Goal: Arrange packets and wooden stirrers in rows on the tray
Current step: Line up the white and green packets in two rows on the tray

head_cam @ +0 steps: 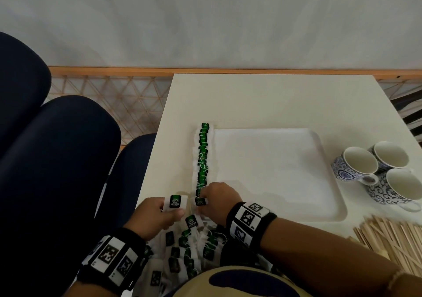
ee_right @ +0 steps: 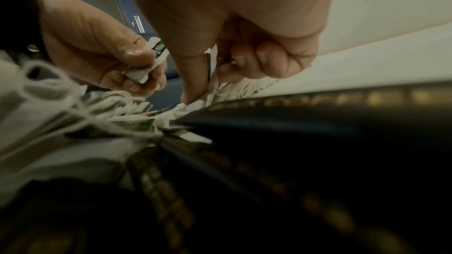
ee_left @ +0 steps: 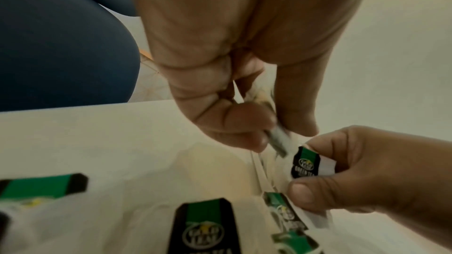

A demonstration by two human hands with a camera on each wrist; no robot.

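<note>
Head view shows tray [head_cam: 274, 171] row; wrist views show both hands pinching packets: left hand [ee_left: 220, 88], right hand [ee_right: 232, 32].

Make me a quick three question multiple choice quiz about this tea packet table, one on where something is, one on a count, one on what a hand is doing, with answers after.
1. Where does the row of packets run?
A. Along the left edge of the tray
B. Across the tray's middle
C. Beside the cups

2. How many cups stand right of the tray?
A. One
B. Three
C. Five

3. What is the left hand doing?
A. Resting flat and empty
B. Lifting a stirrer
C. Pinching a packet

Answers:
1 A, the green line follows the tray's left side.
2 B, three patterned cups cluster together.
3 C, a green tea packet sits between thumb and fingers, while the right hand holds another at the row's near end.
</note>
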